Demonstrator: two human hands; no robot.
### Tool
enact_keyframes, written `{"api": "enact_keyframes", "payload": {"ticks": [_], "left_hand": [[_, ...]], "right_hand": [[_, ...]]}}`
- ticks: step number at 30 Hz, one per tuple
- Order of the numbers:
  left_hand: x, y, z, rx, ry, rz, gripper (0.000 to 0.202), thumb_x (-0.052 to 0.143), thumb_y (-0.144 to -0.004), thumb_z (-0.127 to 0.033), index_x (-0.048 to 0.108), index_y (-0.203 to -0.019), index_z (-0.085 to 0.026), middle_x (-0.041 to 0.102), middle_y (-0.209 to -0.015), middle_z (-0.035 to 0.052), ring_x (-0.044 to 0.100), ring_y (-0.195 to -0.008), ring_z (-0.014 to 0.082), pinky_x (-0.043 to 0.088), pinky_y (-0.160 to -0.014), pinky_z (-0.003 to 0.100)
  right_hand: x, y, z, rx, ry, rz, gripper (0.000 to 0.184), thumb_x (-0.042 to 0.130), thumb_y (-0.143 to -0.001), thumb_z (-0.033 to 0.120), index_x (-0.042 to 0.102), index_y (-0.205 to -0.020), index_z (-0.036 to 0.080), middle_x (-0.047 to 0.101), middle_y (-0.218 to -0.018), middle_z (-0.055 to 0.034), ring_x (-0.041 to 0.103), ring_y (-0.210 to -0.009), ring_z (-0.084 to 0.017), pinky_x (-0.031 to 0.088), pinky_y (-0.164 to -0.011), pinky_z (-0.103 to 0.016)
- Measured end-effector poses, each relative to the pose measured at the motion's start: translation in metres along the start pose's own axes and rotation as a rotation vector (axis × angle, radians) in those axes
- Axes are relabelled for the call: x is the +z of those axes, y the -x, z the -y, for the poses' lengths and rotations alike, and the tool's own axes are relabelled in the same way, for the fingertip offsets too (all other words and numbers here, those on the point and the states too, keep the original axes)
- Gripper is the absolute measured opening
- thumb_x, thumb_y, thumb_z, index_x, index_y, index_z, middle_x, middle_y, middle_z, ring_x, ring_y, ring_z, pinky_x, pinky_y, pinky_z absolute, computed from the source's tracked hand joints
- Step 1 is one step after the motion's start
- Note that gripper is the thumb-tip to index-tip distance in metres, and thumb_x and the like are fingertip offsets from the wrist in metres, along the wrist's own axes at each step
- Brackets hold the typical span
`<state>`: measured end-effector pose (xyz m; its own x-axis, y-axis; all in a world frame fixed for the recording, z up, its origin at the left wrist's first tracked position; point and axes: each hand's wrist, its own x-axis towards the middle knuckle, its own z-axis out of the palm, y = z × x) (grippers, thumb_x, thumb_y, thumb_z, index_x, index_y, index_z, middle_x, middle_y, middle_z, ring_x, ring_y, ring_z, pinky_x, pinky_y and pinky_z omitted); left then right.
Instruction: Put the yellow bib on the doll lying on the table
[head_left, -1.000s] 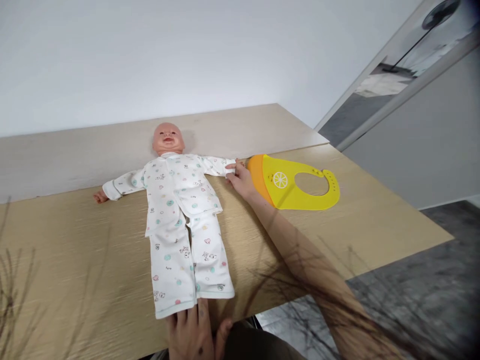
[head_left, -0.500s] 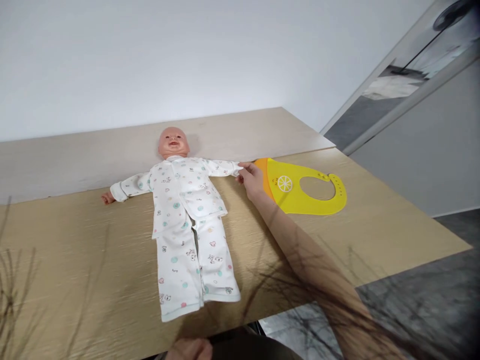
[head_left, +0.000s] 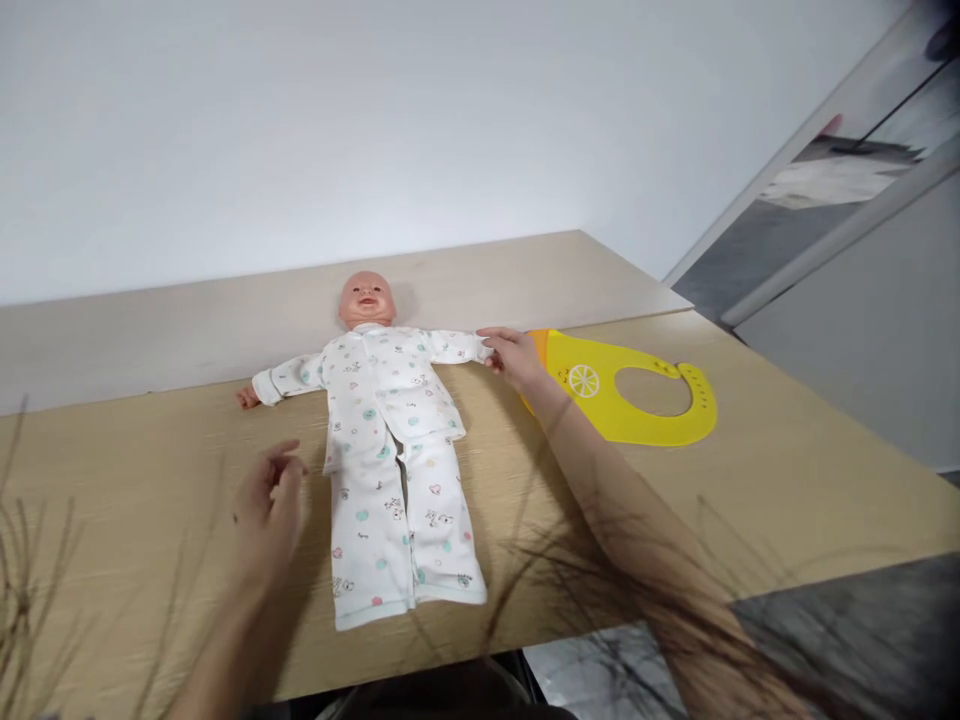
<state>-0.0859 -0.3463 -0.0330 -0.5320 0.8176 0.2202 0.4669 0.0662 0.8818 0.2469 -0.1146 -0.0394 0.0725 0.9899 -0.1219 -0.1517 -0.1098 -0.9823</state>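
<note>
A baby doll (head_left: pixel 382 400) in white printed pyjamas lies on its back on the wooden table (head_left: pixel 150 480), arms spread. My right hand (head_left: pixel 513 358) is closed on the end of the doll's sleeve at its left arm. My left hand (head_left: pixel 268 505) hovers above the table left of the doll's trousers, fingers loosely curled and apart, holding nothing. A yellow and orange silicone bib (head_left: pixel 630 395) lies flat just right of my right hand.
A white wall rises behind the table. The table's right edge drops to a grey floor (head_left: pixel 847 640). A slanted frame or door (head_left: pixel 825 200) stands at the far right.
My left hand has left the bottom hem of the doll's trousers and risen into view at the left of the doll. My right hand stays on the sleeve.
</note>
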Motion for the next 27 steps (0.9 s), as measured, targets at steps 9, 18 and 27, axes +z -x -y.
{"api": "enact_keyframes", "payload": {"ticks": [9, 18, 27], "left_hand": [[0.006, -0.119, 0.021, -0.095, -0.150, -0.248, 0.033, 0.062, -0.081, -0.027, 0.064, -0.111, -0.011, 0.061, -0.090, 0.0029, 0.057, -0.081, 0.0168, 0.046, -0.079, 0.033], [0.008, -0.154, 0.035, -0.053, -0.341, -0.280, 0.045, 0.060, -0.089, -0.029, 0.058, -0.128, -0.006, 0.060, -0.088, 0.0019, 0.056, -0.084, 0.0185, 0.045, -0.086, 0.037], [0.011, -0.166, 0.020, -0.053, -0.290, -0.154, 0.044, 0.066, -0.084, -0.024, 0.063, -0.125, -0.010, 0.057, -0.076, -0.0030, 0.055, -0.074, 0.0156, 0.045, -0.073, 0.030]], "right_hand": [[0.006, -0.001, 0.001, 0.105, -0.348, -0.110, 0.024, 0.062, -0.070, 0.008, 0.068, -0.093, 0.012, 0.054, -0.058, 0.0040, 0.046, -0.048, -0.005, 0.033, -0.039, -0.013], [0.001, -0.006, -0.010, 0.084, -0.339, -0.155, 0.024, 0.066, -0.069, 0.013, 0.068, -0.094, 0.013, 0.055, -0.061, 0.0022, 0.048, -0.049, -0.006, 0.036, -0.040, -0.013], [0.001, -0.004, -0.013, 0.052, -0.293, -0.167, 0.027, 0.066, -0.066, 0.015, 0.066, -0.093, 0.014, 0.057, -0.061, 0.0019, 0.051, -0.049, -0.008, 0.036, -0.040, -0.015]]}}
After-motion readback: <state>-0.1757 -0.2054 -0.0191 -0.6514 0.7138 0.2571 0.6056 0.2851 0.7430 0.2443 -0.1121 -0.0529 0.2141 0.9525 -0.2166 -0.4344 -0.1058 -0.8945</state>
